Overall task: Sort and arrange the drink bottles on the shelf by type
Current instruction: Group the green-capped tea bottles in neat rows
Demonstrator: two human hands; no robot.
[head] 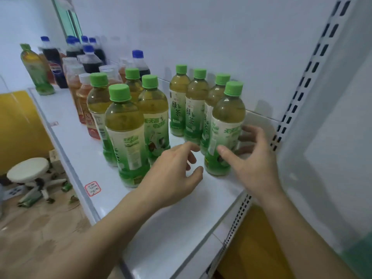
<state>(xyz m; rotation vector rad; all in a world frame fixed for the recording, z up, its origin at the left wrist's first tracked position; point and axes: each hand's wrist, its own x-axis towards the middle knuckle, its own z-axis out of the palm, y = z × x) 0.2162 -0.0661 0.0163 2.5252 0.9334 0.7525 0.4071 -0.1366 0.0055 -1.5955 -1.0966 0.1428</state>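
Both hands are hovering open and empty, the right hand (253,158) curling around the front green tea bottle (225,129) on the shelf (181,218) and the left hand (173,170) just beside it (apparently not touching), so the grouping step is seemingly needing a firm grasp next.

I see a white wall (201,27), a green-framed window (68,19), a wood-pattern floor (40,228), and a white round stool (28,170) at lower left.
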